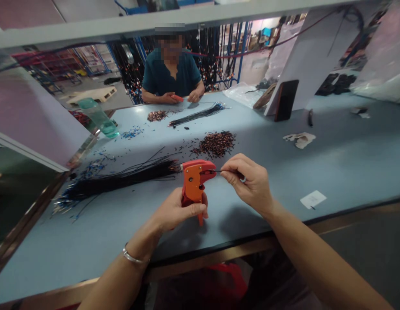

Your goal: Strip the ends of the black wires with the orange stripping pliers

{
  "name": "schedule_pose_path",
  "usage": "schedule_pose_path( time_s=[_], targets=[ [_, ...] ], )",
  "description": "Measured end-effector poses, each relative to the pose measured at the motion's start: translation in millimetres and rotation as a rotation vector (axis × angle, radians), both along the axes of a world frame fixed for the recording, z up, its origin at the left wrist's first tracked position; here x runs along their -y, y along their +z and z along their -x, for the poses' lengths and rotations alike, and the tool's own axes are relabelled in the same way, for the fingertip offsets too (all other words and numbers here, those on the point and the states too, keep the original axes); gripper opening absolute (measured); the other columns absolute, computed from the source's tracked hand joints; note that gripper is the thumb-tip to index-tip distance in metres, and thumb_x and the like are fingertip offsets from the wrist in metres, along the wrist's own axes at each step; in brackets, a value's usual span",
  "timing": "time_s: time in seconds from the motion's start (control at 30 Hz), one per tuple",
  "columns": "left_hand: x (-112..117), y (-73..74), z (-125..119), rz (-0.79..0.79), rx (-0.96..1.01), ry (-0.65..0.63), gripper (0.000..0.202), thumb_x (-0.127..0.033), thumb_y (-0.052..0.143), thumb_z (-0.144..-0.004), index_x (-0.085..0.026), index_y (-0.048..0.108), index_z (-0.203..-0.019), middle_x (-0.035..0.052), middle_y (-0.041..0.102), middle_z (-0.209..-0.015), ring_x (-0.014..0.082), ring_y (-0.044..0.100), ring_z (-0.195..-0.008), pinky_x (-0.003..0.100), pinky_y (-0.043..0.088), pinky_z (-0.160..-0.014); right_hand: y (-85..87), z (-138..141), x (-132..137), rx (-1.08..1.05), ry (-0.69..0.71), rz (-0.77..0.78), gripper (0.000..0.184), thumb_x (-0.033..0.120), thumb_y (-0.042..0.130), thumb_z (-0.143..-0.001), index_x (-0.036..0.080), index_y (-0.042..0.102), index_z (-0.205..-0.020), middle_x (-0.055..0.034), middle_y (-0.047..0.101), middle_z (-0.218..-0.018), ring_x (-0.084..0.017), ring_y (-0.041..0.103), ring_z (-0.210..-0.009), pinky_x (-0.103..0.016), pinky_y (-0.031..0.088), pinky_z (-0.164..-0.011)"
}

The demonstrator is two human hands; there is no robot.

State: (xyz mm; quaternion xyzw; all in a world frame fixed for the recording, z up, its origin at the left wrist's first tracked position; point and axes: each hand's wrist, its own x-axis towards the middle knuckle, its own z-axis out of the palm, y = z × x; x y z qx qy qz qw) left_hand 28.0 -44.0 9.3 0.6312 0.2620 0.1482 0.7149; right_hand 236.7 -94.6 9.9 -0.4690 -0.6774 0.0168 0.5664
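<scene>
- The left hand [177, 211] hides most of the tool's handles; only an orange tip shows below it.
- The wire [218, 171] is mostly hidden by the right hand [248, 181]; just a short dark length shows, and whether the tool's jaws bite it cannot be told.
- Both forearms run off the lower edge, and the surface [277, 172] hides the co-worker [172, 75] from about the waist down.
- The tool [193, 181] is red with an orange side plate, upright above the near part of the surface, its nose pointing right.
- The left fingers are wrapped around its handles; the right fingers are pinched together on the wire, at the nose.
- Left of the tool lies a bundle [122, 178] of black wires with blue ends; behind it, a pile [217, 144] of dark and copper-coloured bits.
- A translucent green bottle [98, 117] is at the surface's left edge; its contents cannot be made out.
</scene>
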Motion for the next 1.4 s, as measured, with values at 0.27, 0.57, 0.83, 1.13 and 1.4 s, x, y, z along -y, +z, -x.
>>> schedule_pose_path(
  time_s=[0.27, 0.57, 0.83, 1.13, 1.4],
  targets=[
    [1.5, -0.5, -2.1, 0.019, 0.019, -0.017, 0.027, -0.036, 0.070, -0.076, -0.013, 0.058, -0.081, 0.0045, 0.063, -0.072, 0.0171, 0.063, -0.063, 0.030, 0.051, -0.062, 4.3, -0.3, 4.0, -0.012, -0.018, 0.006, 0.010, 0.017, 0.058, -0.088, 0.019, 0.059, -0.078, -0.0002, 0.055, -0.071, -0.009, 0.044, -0.056, -0.023, 0.038, -0.049],
    [2.1, -0.2, -2.5, 0.011, -0.002, -0.022, 0.029, -0.035, 0.071, -0.076, -0.012, 0.057, -0.086, 0.0058, 0.064, -0.075, 0.0186, 0.064, -0.068, 0.031, 0.052, -0.064, 1.2, -1.0, 3.3, 0.072, -0.010, 0.036, 0.009, 0.018, 0.057, -0.088, 0.019, 0.061, -0.081, 0.0028, 0.056, -0.062, -0.008, 0.045, -0.051, -0.021, 0.038, -0.049],
    [2.4, 1.0, -2.3, -0.018, -0.019, -0.053, 0.028, -0.036, 0.069, -0.077, -0.011, 0.058, -0.085, 0.0051, 0.063, -0.073, 0.0169, 0.062, -0.066, 0.030, 0.051, -0.064, 1.3, -1.2, 3.5, 0.104, -0.002, 0.019, 0.009, 0.018, 0.055, -0.089, 0.018, 0.060, -0.082, 0.0048, 0.055, -0.057, -0.006, 0.043, -0.046, -0.018, 0.036, -0.047],
    [2.5, -0.2, -3.3, -0.019, -0.019, -0.059, 0.027, -0.035, 0.068, -0.078, -0.012, 0.057, -0.085, 0.0051, 0.063, -0.073, 0.0165, 0.062, -0.065, 0.031, 0.051, -0.064, 1.7, -0.2, 4.6, 0.126, 0.002, -0.003, 0.008, 0.013, 0.052, -0.088, 0.018, 0.056, -0.084, 0.0044, 0.054, -0.061, -0.005, 0.039, -0.046, -0.019, 0.035, -0.046],
    [2.8, 2.2, -2.9, -0.029, -0.024, -0.057, 0.026, -0.035, 0.068, -0.078, -0.012, 0.058, -0.083, 0.0053, 0.063, -0.073, 0.0168, 0.062, -0.065, 0.031, 0.051, -0.064, 0.5, -0.9, 4.4, 0.123, 0.002, 0.012, 0.007, 0.014, 0.054, -0.088, 0.018, 0.056, -0.083, 0.0069, 0.049, -0.056, -0.004, 0.038, -0.044, -0.017, 0.033, -0.045]
  ],
)
